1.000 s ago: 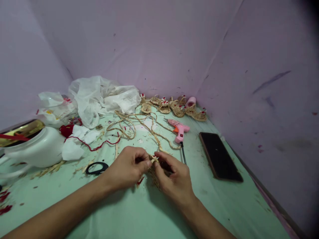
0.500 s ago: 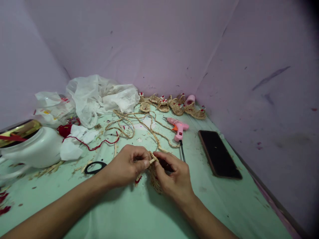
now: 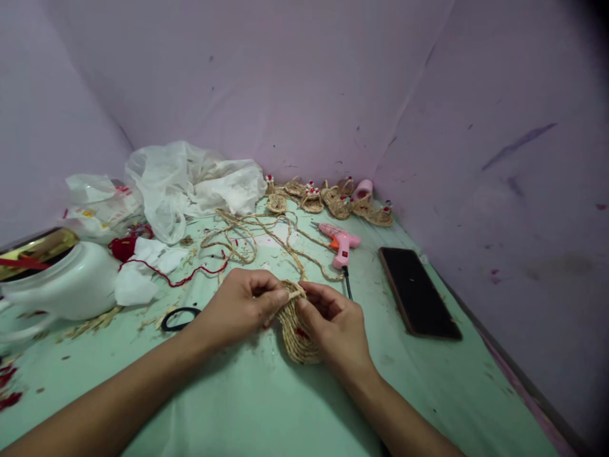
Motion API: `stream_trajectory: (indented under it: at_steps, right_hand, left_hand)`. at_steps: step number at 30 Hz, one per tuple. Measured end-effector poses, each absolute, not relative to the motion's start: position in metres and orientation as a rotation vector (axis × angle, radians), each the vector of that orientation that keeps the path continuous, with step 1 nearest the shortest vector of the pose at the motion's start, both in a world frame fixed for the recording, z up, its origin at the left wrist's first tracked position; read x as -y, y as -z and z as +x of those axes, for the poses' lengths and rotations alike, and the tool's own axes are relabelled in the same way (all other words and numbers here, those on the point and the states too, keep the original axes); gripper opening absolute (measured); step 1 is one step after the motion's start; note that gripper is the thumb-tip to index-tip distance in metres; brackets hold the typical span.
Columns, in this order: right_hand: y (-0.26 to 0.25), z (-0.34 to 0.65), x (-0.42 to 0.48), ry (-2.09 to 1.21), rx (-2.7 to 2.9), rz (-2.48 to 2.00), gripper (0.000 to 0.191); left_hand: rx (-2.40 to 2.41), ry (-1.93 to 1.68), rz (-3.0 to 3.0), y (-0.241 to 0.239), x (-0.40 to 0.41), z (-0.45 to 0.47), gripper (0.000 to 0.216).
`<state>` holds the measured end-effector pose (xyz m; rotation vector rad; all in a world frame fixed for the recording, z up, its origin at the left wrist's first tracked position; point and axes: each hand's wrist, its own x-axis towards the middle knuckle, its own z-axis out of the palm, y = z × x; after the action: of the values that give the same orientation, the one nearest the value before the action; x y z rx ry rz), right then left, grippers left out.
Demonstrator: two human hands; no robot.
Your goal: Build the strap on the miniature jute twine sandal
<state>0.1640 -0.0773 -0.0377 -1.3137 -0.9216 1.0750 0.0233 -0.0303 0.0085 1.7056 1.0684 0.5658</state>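
Note:
Between my hands is a small coiled piece of braided straw cord [image 3: 295, 336], oblong like a little shoe sole, with a bit of red at its middle. My left hand [image 3: 250, 304] pinches a pale strip at its upper end between thumb and fingers. My right hand [image 3: 337, 327] grips the same piece along its right edge, thumb near the top. Loose braided straw cord [image 3: 290, 251] trails over the table behind my hands. The black scissors handle [image 3: 178, 319] shows left of my left wrist; the rest is hidden under it.
A pink glue gun [image 3: 340, 244] lies behind my right hand, a phone [image 3: 419, 292] to the right. Several small straw slippers [image 3: 311, 200] line the back wall. On the left are a white teapot-like vessel [image 3: 80, 285], red yarn [image 3: 124, 249] and plastic bags [image 3: 190, 184].
The coiled straw piece has turned, so its broad face with the red middle now shows. Both hands keep hold of it and have shifted only slightly.

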Motion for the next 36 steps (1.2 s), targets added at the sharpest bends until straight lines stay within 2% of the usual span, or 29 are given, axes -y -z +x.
stream_trajectory:
  at_steps: [4,7,10,14,22,25,28,32,36]
  right_hand:
    - [0.038,0.168,0.072,-1.295,0.597,-1.195,0.028]
    - [0.038,0.17,0.07,-1.382,0.507,-1.138,0.033]
    - [0.039,0.17,0.071,-1.366,0.513,-1.14,0.035]
    - [0.043,0.17,0.072,-1.259,0.606,-1.213,0.032]
    - [0.041,0.174,0.071,-1.261,0.793,-1.231,0.03]
    - [0.043,0.175,0.07,-1.209,0.793,-1.26,0.026]
    - [0.045,0.176,0.069,-1.19,0.792,-1.274,0.027]
    - [0.043,0.174,0.07,-1.198,0.791,-1.256,0.028]
    - [0.041,0.172,0.07,-1.237,0.804,-1.23,0.028]
  left_hand:
    - [-1.275,-0.754,1.654,-0.009,0.022,0.02,0.021]
    - [-1.195,-0.594,1.403,-0.004,0.02,0.018,0.023]
    - [-1.062,-0.526,1.204,0.002,0.023,0.02,0.021]
    - [-0.939,-0.59,1.095,0.006,0.03,0.025,0.034]
    - [-1.064,-0.645,1.145,0.007,0.03,0.029,0.039]
    - [-1.163,-0.772,1.371,0.002,0.027,0.021,0.037]
    - [-1.19,-0.868,1.902,-0.007,0.03,0.011,0.038]
    - [-1.251,-0.673,2.511,-0.012,0.04,0.008,0.021]
    - [-1.336,-0.515,2.674,-0.002,0.043,0.012,0.028]
